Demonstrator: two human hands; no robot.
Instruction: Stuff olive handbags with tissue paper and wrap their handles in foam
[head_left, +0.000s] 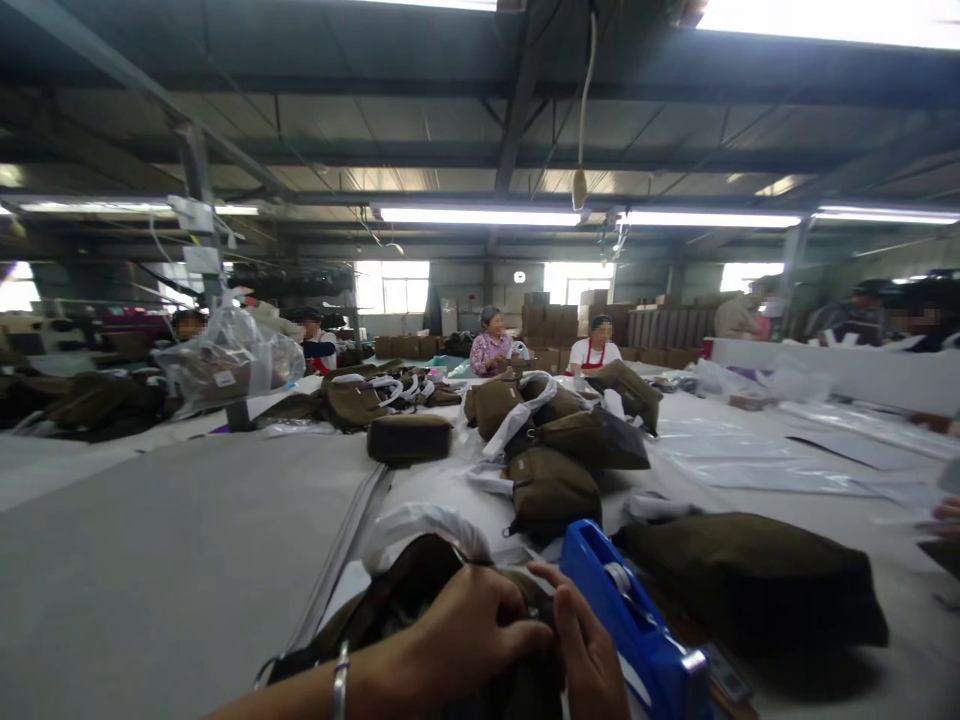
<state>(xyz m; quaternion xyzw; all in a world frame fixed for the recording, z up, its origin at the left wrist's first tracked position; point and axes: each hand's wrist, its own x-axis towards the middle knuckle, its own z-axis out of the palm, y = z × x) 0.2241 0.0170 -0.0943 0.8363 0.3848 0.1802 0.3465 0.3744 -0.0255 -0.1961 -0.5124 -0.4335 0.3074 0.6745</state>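
A dark olive fabric bag (409, 575) lies right in front of me, its handle (427, 520) wrapped in white material. My left hand (480, 625), with a silver bracelet at the wrist, comes across from the lower left. Its fingers are bent and closed on the upper edge of the bag. My right hand (589, 645) rests against the bag's right side, fingers mostly stretched out. What lies under both palms is hidden. Close beside my right hand stands a blue tape dispenser (630, 620).
Another olive bag (757, 570) lies at the right. More olive bags (555, 490) are heaped farther back on the white table (187, 540). Clear plastic bags (750, 455) lie at the right. A post (199, 170) rises at the left. Several people sit or stand beyond.
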